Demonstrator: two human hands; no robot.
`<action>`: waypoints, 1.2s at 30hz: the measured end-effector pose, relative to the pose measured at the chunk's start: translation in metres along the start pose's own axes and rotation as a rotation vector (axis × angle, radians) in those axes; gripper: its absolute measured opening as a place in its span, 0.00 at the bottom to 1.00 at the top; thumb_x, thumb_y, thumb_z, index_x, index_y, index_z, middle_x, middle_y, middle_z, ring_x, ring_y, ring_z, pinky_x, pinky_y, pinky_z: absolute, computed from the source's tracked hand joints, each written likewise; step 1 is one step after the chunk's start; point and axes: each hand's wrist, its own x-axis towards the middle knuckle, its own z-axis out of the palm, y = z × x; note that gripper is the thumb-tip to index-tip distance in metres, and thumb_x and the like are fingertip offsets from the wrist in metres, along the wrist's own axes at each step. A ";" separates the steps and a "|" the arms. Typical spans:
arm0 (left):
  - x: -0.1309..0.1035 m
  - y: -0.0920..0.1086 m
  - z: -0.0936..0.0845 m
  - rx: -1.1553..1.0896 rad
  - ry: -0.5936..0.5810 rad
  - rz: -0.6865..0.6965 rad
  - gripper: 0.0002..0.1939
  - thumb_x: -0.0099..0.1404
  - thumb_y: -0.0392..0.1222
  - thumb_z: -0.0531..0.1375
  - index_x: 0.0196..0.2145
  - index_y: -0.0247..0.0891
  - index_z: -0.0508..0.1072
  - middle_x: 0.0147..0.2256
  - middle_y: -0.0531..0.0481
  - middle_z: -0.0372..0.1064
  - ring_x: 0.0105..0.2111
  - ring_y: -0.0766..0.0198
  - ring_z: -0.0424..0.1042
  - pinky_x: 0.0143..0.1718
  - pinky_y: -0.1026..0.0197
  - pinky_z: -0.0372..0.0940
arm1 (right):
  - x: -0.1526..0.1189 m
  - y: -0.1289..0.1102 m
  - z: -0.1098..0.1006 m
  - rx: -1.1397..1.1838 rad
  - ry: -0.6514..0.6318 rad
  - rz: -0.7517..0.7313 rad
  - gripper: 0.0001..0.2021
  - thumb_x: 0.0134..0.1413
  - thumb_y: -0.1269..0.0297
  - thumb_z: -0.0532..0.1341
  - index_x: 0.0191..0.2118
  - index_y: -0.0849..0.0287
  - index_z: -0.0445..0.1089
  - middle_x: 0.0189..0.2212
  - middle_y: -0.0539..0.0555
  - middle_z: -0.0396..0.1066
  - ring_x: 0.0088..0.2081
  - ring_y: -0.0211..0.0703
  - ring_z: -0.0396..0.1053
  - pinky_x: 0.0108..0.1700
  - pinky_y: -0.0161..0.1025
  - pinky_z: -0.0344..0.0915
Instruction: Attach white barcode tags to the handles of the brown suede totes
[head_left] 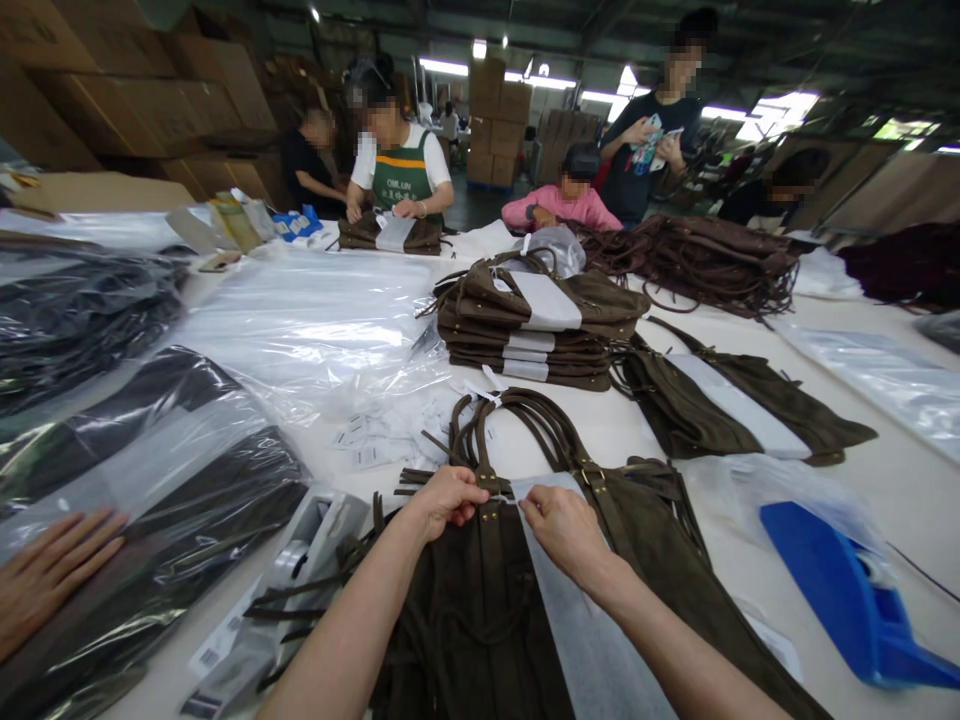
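Observation:
A dark olive handbag (480,610) lies on the table before me, its looped handles (536,405) pointing away from me. A long white paper band (592,620) runs down over it. My left hand (450,497) is closed in a pinch at the base of a handle. My right hand (564,525) pinches close by, over the band's upper end. Between their fingertips stretches a small white strip (504,498), too small to make out fully. A white tag (484,390) hangs at the handles.
Behind stands a stack of banded bags (532,335); another bag (735,395) lies right. Clear plastic sleeves (300,310), a grey dispenser-like device (304,555) and a blue plastic tool (825,590) surround me. Another person's hand (60,565) rests on a wrapped bag at left. Co-workers line the far side.

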 end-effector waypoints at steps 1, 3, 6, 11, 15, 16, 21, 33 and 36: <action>0.001 -0.001 0.000 -0.003 0.000 0.000 0.09 0.48 0.37 0.58 0.17 0.38 0.58 0.11 0.59 0.53 0.13 0.75 0.55 0.15 0.68 0.44 | 0.000 0.000 -0.001 0.001 0.004 0.002 0.15 0.55 0.63 0.48 0.28 0.57 0.70 0.28 0.56 0.74 0.33 0.45 0.70 0.29 0.36 0.53; 0.004 -0.002 -0.001 -0.006 0.002 -0.002 0.08 0.47 0.37 0.58 0.18 0.37 0.59 0.11 0.59 0.53 0.13 0.74 0.56 0.14 0.68 0.44 | 0.002 -0.001 -0.003 0.001 0.009 0.010 0.15 0.54 0.63 0.48 0.28 0.57 0.70 0.28 0.56 0.74 0.33 0.44 0.70 0.28 0.36 0.52; 0.006 -0.003 -0.001 -0.013 0.005 -0.002 0.07 0.45 0.38 0.57 0.19 0.36 0.60 0.11 0.60 0.53 0.12 0.74 0.56 0.13 0.69 0.45 | 0.003 -0.001 -0.004 -0.001 0.006 0.006 0.15 0.54 0.62 0.48 0.26 0.57 0.70 0.27 0.56 0.74 0.32 0.44 0.70 0.28 0.36 0.51; 0.006 -0.002 -0.001 -0.036 0.001 -0.009 0.08 0.45 0.41 0.58 0.19 0.36 0.61 0.16 0.58 0.59 0.11 0.74 0.57 0.12 0.69 0.45 | 0.003 0.000 0.000 0.002 -0.008 -0.035 0.15 0.54 0.63 0.49 0.27 0.57 0.70 0.28 0.56 0.74 0.33 0.44 0.70 0.29 0.36 0.51; 0.005 -0.001 0.000 -0.054 0.000 -0.020 0.11 0.47 0.45 0.58 0.21 0.34 0.63 0.18 0.56 0.60 0.11 0.75 0.58 0.11 0.70 0.47 | 0.003 0.000 0.005 -0.022 -0.003 -0.032 0.15 0.54 0.63 0.48 0.27 0.58 0.71 0.28 0.57 0.74 0.33 0.44 0.70 0.29 0.36 0.52; 0.005 -0.001 -0.001 -0.061 -0.001 -0.025 0.11 0.48 0.46 0.57 0.22 0.33 0.64 0.18 0.56 0.61 0.11 0.75 0.58 0.11 0.70 0.47 | 0.003 -0.001 0.005 -0.026 0.001 -0.028 0.15 0.54 0.63 0.48 0.28 0.58 0.71 0.28 0.57 0.74 0.33 0.44 0.70 0.29 0.36 0.52; 0.002 0.003 -0.003 -0.101 -0.067 -0.058 0.07 0.47 0.39 0.53 0.23 0.32 0.66 0.21 0.54 0.62 0.13 0.72 0.62 0.13 0.69 0.53 | 0.005 -0.013 0.012 0.010 0.011 -0.013 0.14 0.54 0.62 0.48 0.29 0.57 0.70 0.28 0.55 0.74 0.32 0.44 0.70 0.27 0.35 0.50; 0.005 -0.001 -0.013 -0.058 -0.228 -0.036 0.13 0.47 0.35 0.55 0.34 0.33 0.70 0.24 0.49 0.68 0.17 0.69 0.68 0.17 0.68 0.61 | 0.013 -0.028 0.030 0.217 0.020 -0.003 0.13 0.55 0.61 0.49 0.32 0.55 0.70 0.27 0.51 0.73 0.29 0.38 0.68 0.27 0.33 0.50; 0.008 -0.001 -0.015 -0.030 -0.253 -0.035 0.14 0.48 0.35 0.56 0.35 0.33 0.70 0.22 0.50 0.67 0.17 0.69 0.68 0.16 0.69 0.62 | 0.014 -0.030 0.034 0.245 0.036 0.018 0.13 0.54 0.61 0.50 0.32 0.55 0.71 0.26 0.51 0.73 0.30 0.39 0.69 0.28 0.33 0.51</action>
